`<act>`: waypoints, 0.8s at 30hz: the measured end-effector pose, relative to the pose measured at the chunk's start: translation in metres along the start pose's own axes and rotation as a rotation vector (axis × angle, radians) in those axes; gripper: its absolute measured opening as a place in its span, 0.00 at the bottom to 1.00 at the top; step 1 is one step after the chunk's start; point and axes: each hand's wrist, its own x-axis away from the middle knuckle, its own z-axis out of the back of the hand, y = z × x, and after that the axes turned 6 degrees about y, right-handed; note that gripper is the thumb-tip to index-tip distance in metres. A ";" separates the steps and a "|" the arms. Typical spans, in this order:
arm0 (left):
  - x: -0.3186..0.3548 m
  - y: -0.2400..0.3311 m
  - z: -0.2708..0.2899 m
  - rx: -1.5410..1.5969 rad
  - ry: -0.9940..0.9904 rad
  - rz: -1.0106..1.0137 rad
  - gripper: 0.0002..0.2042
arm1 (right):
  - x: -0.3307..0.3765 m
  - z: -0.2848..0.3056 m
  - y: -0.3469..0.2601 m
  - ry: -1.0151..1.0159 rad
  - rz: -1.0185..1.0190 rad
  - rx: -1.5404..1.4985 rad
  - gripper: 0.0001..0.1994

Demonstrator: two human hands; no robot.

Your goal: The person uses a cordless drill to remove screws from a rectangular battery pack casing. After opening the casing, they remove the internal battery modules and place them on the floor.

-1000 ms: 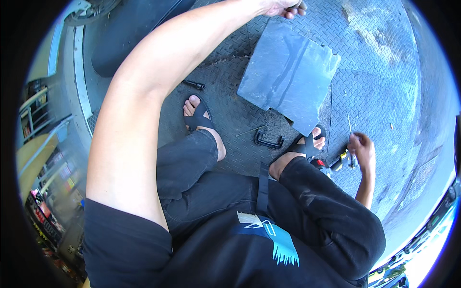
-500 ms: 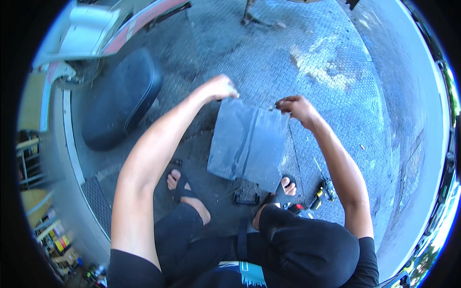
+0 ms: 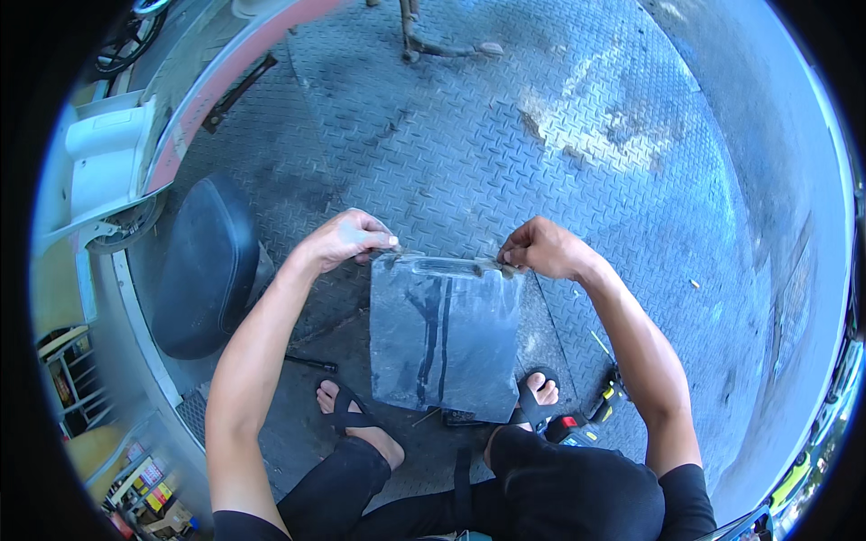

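A flat, dusty dark-grey rectangular sheet (image 3: 401, 334) hangs or leans between my feet, with two darker streaks down its middle. Along its far edge runs a narrow slotted strip with small lugs at either end. The fingers of my left hand (image 3: 354, 239) are pinched at the far left corner, beside one lug. At the far right corner, my right hand (image 3: 548, 248) is closed with thumb and fingertips on the other lug. The sheet's underside is hidden.
A black padded seat (image 3: 209, 270) lies to the left. Near my left foot is a black rod (image 3: 311, 362). A yellow-and-black tool (image 3: 606, 400) and a red-and-black item (image 3: 568, 427) sit by my right foot. A metal stand leg (image 3: 451, 49) is on the far tread-plate floor.
Both hands and the sheet have come nearer to me and a little left. The sheet has turned straighter, and its slotted far edge now shows. The whole view has shifted too.
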 end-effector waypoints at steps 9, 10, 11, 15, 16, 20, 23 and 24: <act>0.003 0.031 -0.001 -0.305 0.012 -0.084 0.15 | -0.019 0.009 -0.003 -0.092 -0.013 0.027 0.12; 0.003 0.031 -0.001 -0.279 0.029 -0.085 0.15 | -0.022 0.008 -0.008 -0.100 0.016 0.096 0.12; 0.003 0.031 0.000 -0.254 0.047 -0.091 0.15 | -0.025 0.009 -0.013 -0.097 0.065 0.139 0.12; 0.006 0.018 0.004 -0.166 0.095 -0.082 0.15 | -0.036 0.013 -0.027 -0.234 0.068 0.239 0.11; 0.007 0.013 0.005 -0.097 0.119 -0.059 0.14 | -0.037 0.015 -0.028 -0.267 0.038 0.197 0.11; 0.015 -0.023 0.002 0.144 0.290 -0.044 0.12 | -0.040 0.014 -0.031 -0.311 -0.036 0.172 0.12; 0.031 -0.056 -0.004 0.266 0.315 -0.010 0.12 | -0.037 0.011 -0.033 -0.294 -0.058 0.177 0.10; 0.039 -0.067 -0.008 0.289 0.312 -0.017 0.11 | -0.036 0.010 -0.034 -0.296 -0.052 0.179 0.10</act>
